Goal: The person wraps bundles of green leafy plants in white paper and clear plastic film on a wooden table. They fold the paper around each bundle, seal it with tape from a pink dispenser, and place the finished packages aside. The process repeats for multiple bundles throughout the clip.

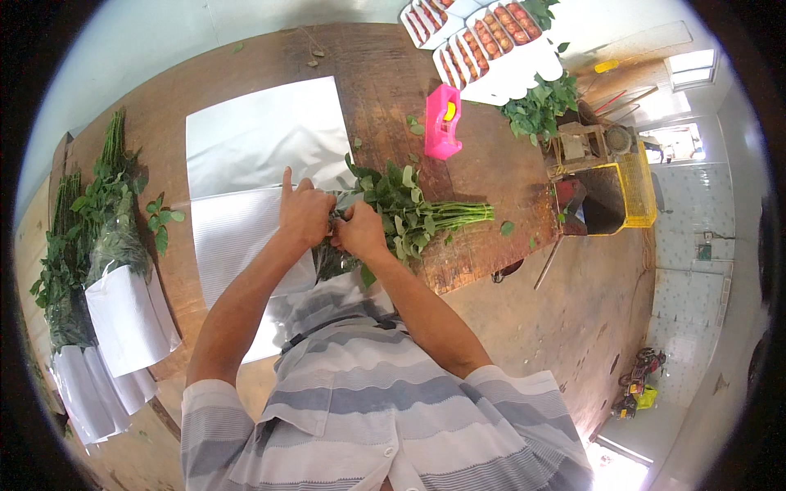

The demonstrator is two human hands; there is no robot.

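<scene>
On the wooden table (393,55) before me lies a leafy bunch of cut stems (405,215), its bare stem ends pointing right. Its left end is in white corrugated paper (245,239) and clear film; the flower heads are hidden. My left hand (307,212) pinches the gathered film at the middle of the bunch, its index finger pointing away from me. Right beside it, my right hand (363,230) grips the same gathered film, thumb and fingers together. White sheets (264,135) lie flat under and beyond the wrapped end.
A pink tape dispenser (443,123) stands beyond the stems. Boxed rose bunches (491,37) rest at the far right. Wrapped bunches (126,245) lie along the left. A yellow crate (638,190) stands past the table's right edge. Loose leaves (417,127) are scattered about.
</scene>
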